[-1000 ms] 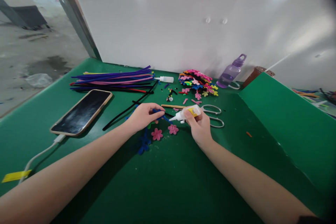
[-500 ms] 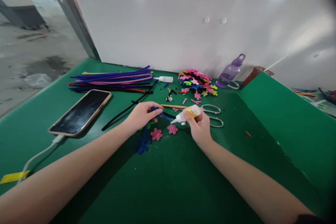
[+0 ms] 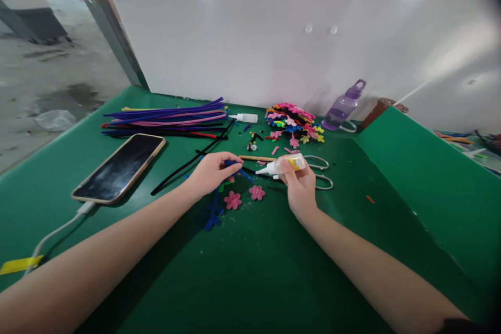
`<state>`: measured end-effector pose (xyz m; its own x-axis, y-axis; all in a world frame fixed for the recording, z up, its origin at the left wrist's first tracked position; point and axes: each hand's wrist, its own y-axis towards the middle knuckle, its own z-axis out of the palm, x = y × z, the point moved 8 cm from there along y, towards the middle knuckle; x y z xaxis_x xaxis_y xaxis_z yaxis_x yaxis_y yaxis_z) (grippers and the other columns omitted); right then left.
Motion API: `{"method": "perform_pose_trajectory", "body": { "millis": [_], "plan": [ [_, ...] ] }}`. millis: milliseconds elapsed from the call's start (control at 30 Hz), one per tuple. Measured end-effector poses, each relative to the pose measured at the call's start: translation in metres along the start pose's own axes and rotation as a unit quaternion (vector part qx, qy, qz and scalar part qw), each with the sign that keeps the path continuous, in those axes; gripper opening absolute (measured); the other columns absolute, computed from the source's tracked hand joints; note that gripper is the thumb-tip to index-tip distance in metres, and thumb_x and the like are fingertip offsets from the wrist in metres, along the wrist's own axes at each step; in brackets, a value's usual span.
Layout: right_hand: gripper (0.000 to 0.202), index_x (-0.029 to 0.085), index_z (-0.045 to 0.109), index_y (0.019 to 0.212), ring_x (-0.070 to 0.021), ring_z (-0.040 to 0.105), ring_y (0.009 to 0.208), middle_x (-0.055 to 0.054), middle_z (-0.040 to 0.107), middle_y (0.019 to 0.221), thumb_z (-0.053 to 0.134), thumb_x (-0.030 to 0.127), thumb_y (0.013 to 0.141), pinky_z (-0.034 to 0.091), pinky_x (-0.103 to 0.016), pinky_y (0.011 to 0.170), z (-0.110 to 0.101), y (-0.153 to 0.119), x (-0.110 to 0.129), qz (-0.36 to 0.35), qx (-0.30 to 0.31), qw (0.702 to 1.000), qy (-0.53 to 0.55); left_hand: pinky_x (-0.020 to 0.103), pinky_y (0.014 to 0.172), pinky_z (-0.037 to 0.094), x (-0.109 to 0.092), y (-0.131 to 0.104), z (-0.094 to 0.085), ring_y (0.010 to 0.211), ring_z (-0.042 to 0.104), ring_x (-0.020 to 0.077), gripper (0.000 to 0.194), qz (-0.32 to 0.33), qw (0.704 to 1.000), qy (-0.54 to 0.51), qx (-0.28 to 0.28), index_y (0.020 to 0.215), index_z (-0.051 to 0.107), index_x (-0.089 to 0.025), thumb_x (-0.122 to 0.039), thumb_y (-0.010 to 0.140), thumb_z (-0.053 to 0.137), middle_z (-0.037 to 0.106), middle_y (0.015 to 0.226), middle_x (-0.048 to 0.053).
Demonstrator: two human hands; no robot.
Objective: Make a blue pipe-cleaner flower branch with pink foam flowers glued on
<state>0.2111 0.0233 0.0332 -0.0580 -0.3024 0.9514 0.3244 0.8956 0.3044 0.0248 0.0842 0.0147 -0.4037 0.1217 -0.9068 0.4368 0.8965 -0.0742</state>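
Note:
My left hand [image 3: 215, 172] is closed on a blue pipe cleaner [image 3: 247, 175], whose end sticks out to the right past my fingertips. Below that hand hangs or lies a blue pipe-cleaner flower [image 3: 213, 216]; whether it joins the held piece is hidden. My right hand [image 3: 300, 188] is closed round a small white glue bottle [image 3: 291, 163] with a yellow label, its nozzle pointing left, just above and right of the blue end. Two pink flowers, one on the left [image 3: 233, 200] and one on the right [image 3: 257, 193], lie on the green table below my hands.
A phone [image 3: 119, 169] on a cable lies at the left, before a bundle of pipe cleaners [image 3: 168, 117]. Behind my hands are a second glue bottle [image 3: 247, 118], scissors [image 3: 323, 181] and a colourful flower pile [image 3: 293, 122]. A purple water bottle [image 3: 340, 110] and green panel [image 3: 415, 182] stand right.
The glue bottle in my right hand has lifted and shifted slightly right, its nozzle drawing away from the blue end and lying flatter. My left hand has hardly moved.

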Motion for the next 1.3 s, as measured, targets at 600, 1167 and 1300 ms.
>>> {"method": "perform_pose_trajectory", "body": {
  "millis": [600,1167,1300],
  "plan": [
    [0.017,0.021,0.058,0.079,-0.0115,0.05,0.057,0.001,0.056,0.069,0.063,0.036,0.075,0.042,-0.025,0.05,0.01,-0.009,0.01,-0.013,0.066,0.997,-0.044,0.021,0.049,0.042,0.003,0.001,-0.001,0.055,0.06,0.0119,0.029,0.003,1.0,-0.01,-0.017,0.093,0.063,-0.019,-0.043,0.076,0.057,0.065,0.071,0.001],
    [0.021,0.02,0.06,0.088,-0.0133,0.055,0.063,-0.003,0.062,0.078,0.061,0.037,0.077,0.044,-0.026,0.055,0.015,-0.009,0.01,-0.027,0.077,0.993,-0.086,0.025,0.058,0.047,0.0,0.002,0.003,0.056,0.062,0.0126,0.031,0.029,0.999,0.038,0.015,0.094,0.063,-0.019,-0.044,0.078,0.055,0.067,0.076,0.001],
    [0.019,0.021,0.06,0.087,-0.0136,0.056,0.062,-0.002,0.062,0.078,0.061,0.036,0.077,0.045,-0.026,0.055,0.015,-0.009,0.011,-0.033,0.076,0.993,-0.087,0.024,0.057,0.046,0.002,0.002,0.003,0.055,0.061,0.0119,0.03,0.02,1.0,0.02,0.012,0.093,0.063,-0.02,-0.044,0.077,0.057,0.067,0.076,0.001]
  ]
}}
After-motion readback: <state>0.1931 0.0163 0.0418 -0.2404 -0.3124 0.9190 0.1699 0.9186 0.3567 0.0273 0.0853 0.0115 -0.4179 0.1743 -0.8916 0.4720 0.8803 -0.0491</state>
